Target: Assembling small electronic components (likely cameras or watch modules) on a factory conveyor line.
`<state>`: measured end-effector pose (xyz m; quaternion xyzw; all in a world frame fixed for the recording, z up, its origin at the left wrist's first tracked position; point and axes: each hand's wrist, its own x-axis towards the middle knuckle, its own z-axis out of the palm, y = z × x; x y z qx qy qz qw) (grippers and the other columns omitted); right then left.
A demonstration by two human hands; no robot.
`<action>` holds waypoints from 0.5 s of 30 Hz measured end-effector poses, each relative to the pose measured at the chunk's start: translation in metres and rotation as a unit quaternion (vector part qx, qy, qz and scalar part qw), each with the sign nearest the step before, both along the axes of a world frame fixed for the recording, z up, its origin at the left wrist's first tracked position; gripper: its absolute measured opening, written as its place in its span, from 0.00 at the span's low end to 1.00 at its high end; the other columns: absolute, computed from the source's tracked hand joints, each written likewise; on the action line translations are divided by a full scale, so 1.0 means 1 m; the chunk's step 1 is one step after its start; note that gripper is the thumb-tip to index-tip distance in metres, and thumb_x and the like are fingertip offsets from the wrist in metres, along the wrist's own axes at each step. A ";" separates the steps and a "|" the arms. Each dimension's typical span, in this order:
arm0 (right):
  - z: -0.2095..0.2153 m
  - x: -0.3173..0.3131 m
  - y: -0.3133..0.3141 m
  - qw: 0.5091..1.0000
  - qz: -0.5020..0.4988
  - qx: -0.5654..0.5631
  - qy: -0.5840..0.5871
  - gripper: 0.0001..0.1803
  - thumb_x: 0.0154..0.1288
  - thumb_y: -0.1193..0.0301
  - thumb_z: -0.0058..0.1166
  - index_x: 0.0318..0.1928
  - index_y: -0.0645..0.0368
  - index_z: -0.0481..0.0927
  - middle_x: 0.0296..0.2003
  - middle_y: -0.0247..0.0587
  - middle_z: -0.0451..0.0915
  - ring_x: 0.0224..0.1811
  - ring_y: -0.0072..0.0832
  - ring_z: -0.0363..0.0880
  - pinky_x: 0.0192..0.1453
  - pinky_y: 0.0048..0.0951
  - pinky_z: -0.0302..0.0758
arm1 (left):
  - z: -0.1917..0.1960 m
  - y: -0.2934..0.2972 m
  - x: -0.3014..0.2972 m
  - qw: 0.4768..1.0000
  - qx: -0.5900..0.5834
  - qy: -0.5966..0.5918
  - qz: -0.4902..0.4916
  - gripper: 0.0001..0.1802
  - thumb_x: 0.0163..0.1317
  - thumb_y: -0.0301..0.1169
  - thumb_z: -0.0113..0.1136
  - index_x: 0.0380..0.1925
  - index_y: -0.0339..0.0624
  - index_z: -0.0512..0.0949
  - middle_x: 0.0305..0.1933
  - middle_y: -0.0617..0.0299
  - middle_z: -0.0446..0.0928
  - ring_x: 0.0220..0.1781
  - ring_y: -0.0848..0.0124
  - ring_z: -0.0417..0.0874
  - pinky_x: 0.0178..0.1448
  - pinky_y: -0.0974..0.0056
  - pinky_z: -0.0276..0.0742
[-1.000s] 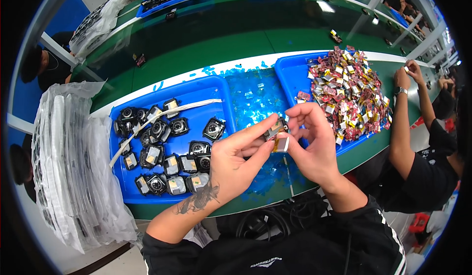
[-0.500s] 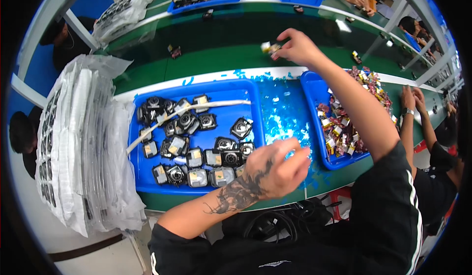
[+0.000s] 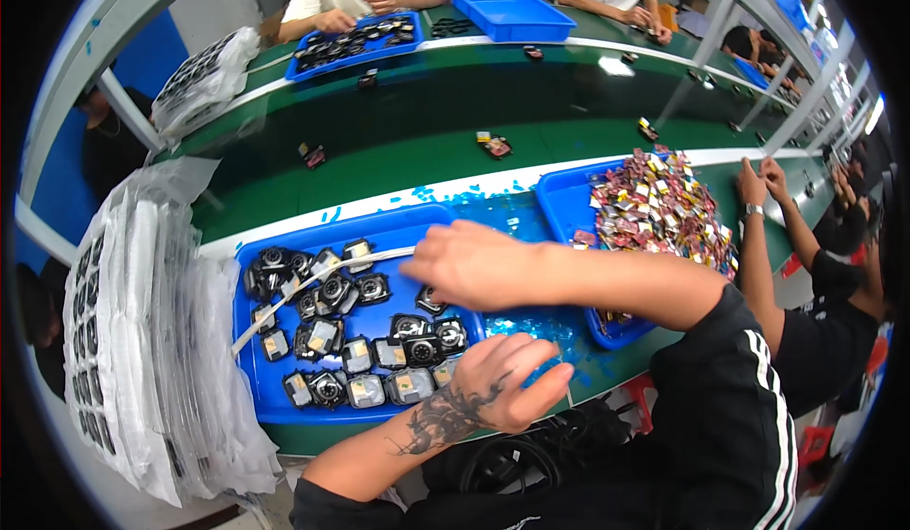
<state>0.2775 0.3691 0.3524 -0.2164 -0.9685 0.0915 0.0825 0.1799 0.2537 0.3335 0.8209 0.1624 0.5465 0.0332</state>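
My right hand (image 3: 474, 266) reaches over the right part of a blue tray (image 3: 493, 314) of black watch cases. Its fingers bend downward and their tips are hidden from view; a watch case (image 3: 431, 301) shows just below them. My left hand (image 3: 507, 380) hovers at the tray's near right corner, beside another watch case (image 3: 445, 372). Its fingers are curled, with the thumb held apart, and I see nothing gripped there. A small red circuit board (image 3: 494, 145) with a yellow and white part lies on the green conveyor belt (image 3: 408, 141).
A blue tray (image 3: 559, 189) heaped with small circuit boards (image 3: 654, 203) stands to the right. Wrapped plastic trays (image 3: 142, 340) are stacked at left. A pale strip (image 3: 313, 279) crosses the watch-case tray. Blue film scraps (image 3: 517, 326) litter the middle. Co-workers sit opposite and at right.
My right hand has let go of the small circuit board on the belt and swung back left over the watch-case tray. My left thumb has parted from its fingers. The view has shifted.
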 end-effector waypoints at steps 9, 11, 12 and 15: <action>0.019 0.023 -0.031 0.960 -0.113 -0.023 0.255 0.11 0.52 0.74 0.63 0.36 0.58 0.77 0.35 0.43 0.75 0.41 0.43 0.76 0.44 0.40 0.74 | 0.007 0.014 0.001 0.895 -0.241 -0.333 0.170 0.27 0.66 0.28 0.50 0.63 0.35 0.56 0.59 0.52 0.63 0.56 0.65 0.67 0.64 0.60 0.60; 0.033 0.030 -0.053 0.925 -0.161 -0.003 0.345 0.12 0.50 0.77 0.64 0.36 0.58 0.76 0.34 0.41 0.75 0.38 0.42 0.77 0.38 0.39 0.74 | 0.004 0.020 -0.003 0.868 -0.359 -0.329 0.095 0.31 0.69 0.39 0.53 0.65 0.34 0.56 0.62 0.52 0.62 0.59 0.65 0.67 0.62 0.59 0.62; 0.027 0.033 -0.059 0.933 -0.150 0.033 0.326 0.14 0.50 0.76 0.64 0.38 0.58 0.77 0.34 0.40 0.76 0.38 0.39 0.77 0.41 0.38 0.72 | -0.003 0.023 -0.003 0.858 -0.399 -0.323 0.015 0.28 0.72 0.39 0.50 0.65 0.34 0.57 0.61 0.53 0.65 0.59 0.66 0.68 0.64 0.60 0.62; 0.027 0.045 -0.072 0.953 -0.140 -0.041 0.265 0.19 0.49 0.74 0.67 0.44 0.58 0.77 0.39 0.38 0.76 0.40 0.36 0.78 0.48 0.36 0.67 | -0.004 0.020 0.004 0.783 -0.515 -0.344 -0.059 0.18 0.76 0.34 0.41 0.60 0.36 0.62 0.47 0.53 0.75 0.44 0.72 0.77 0.50 0.68 0.72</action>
